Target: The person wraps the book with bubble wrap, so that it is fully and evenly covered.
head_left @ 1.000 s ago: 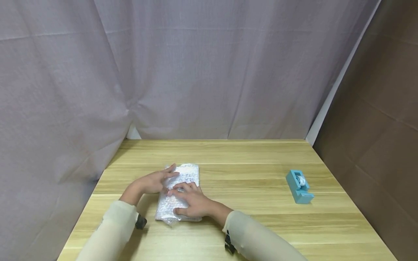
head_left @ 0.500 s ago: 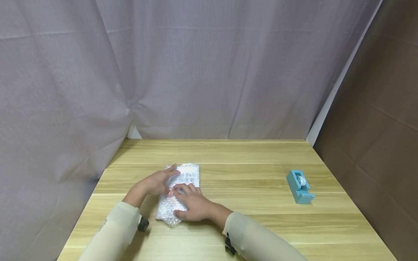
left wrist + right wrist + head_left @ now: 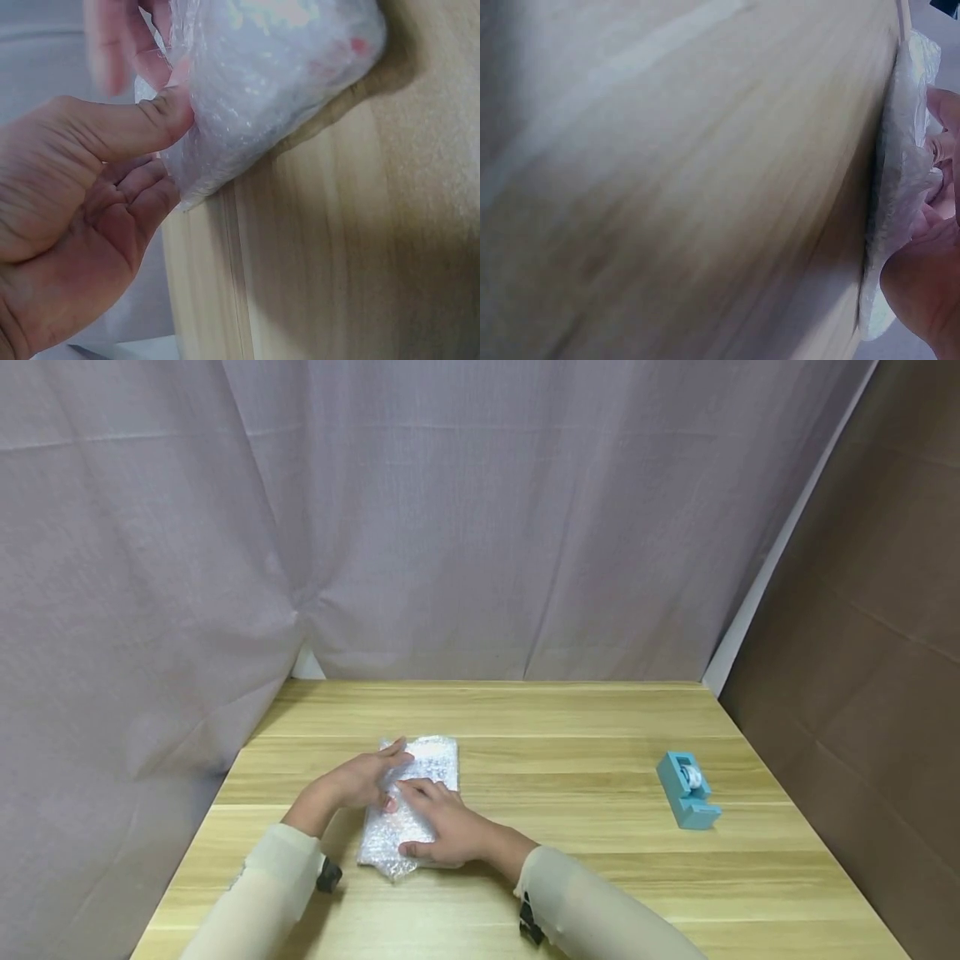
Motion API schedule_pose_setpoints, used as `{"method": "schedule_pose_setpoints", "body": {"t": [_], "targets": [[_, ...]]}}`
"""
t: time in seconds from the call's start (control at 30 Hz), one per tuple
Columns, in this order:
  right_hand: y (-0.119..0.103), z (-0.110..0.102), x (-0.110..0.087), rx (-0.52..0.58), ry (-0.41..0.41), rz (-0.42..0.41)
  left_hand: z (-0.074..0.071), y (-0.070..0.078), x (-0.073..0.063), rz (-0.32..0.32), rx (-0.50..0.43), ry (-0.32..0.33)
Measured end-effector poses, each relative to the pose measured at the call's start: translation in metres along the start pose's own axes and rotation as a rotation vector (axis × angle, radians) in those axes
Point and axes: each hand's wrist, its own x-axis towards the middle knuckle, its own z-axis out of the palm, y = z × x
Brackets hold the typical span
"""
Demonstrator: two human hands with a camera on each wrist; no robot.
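A flat, whitish bubble-wrapped package [image 3: 435, 762] lies on the wooden table, left of centre. My left hand [image 3: 358, 783] rests across its left side, fingers spread over the top. The left thumb [image 3: 146, 124] presses on the wrap in the left wrist view. My right hand [image 3: 450, 828] lies over the package's near right part, its fingertips close to the left thumb. A small red spot [image 3: 358, 46] shows at the wrap in the left wrist view. Seen from the right wrist, the package [image 3: 900, 176] is edge-on under the right hand [image 3: 922, 281]. The contents are hidden.
A blue tape dispenser [image 3: 686, 789] with a roll of clear tape stands on the right side of the wooden table [image 3: 570, 827]. Grey curtain [image 3: 480, 527] hangs behind and to the left; a brown cloth [image 3: 862, 652] hangs at the right.
My left hand has shifted slightly right and its thumb tip shows more. The right fingers have slid a little over the wrap. The package has stayed in place.
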Motion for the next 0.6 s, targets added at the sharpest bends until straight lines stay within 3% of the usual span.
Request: {"method": "schedule_pose_setpoints", "body": {"t": [0.6], "targets": [[-0.0001,0.0023,-0.0021,-0.059,-0.003,-0.007,0.0001,-0.0008,0.0009,-0.021,-0.013,-0.011]]}}
